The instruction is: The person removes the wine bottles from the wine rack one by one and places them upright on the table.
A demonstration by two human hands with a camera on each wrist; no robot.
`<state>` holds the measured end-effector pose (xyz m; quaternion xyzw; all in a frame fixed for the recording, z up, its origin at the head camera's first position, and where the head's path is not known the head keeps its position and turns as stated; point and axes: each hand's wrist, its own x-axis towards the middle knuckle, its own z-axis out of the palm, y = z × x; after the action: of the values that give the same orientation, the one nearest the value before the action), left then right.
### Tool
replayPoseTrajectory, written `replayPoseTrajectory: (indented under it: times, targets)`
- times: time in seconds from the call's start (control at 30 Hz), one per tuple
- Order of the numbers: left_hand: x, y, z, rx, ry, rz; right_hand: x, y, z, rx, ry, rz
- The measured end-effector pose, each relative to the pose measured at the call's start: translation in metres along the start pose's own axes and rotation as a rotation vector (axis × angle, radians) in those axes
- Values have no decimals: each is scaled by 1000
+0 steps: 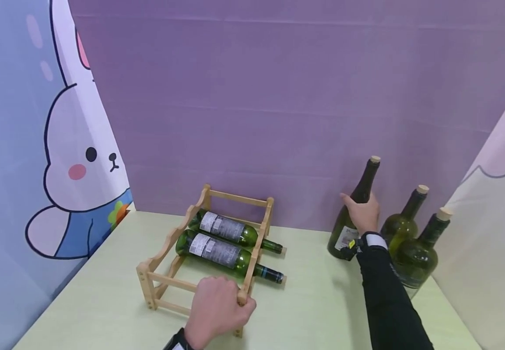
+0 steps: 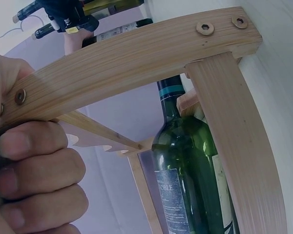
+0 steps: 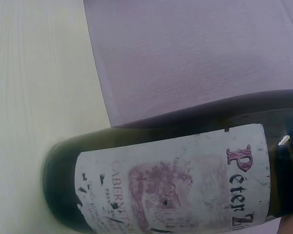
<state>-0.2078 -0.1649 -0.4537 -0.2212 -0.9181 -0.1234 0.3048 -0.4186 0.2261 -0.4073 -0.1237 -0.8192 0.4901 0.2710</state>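
My left hand (image 1: 218, 307) grips the near right corner of a wooden wine rack (image 1: 171, 281); in the left wrist view its curled fingers (image 2: 49, 168) wrap the rail. Two green wine bottles (image 1: 217, 251) lie side by side in the rack, corked necks pointing right. At the right, my right hand (image 1: 365, 214) holds a dark corked wine bottle (image 1: 341, 224) around its upper part. This bottle is tilted slightly, its base at the table; whether it touches cannot be told. Its worn, pale label (image 3: 176, 180) fills much of the right wrist view.
Two more corked bottles, a greenish one (image 1: 399, 226) and a rounder one (image 1: 418, 255), stand beside my right forearm, partly hidden by it. A purple cloth backdrop (image 1: 300, 121) rises behind the pale table (image 1: 305, 301). Printed fabric walls flank both sides.
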Motion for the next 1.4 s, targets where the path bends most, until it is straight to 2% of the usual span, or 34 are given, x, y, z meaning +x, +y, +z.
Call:
replayPoseTrajectory:
  times: [0.17, 0.4, 0.6, 0.77, 1.03, 1.4]
  targets:
    - [0, 0, 1, -3, 1, 5, -3, 0, -3, -3, -13, 7]
    - [3, -1, 0, -4, 50, 48, -2, 2, -6, -1, -59, 14]
    - [2, -1, 0, -9, 37, 33, -4, -4, -11, 29, -139, 45]
    - [1, 1, 0, -12, 20, 29, -10, -14, -19, 86, -149, 63]
    - [0, 2, -2, -36, -22, 6, -14, -21, -28, 84, -198, -44]
    - [1, 1, -2, -37, -64, -16, -34, -36, -41, 0, -214, -58]
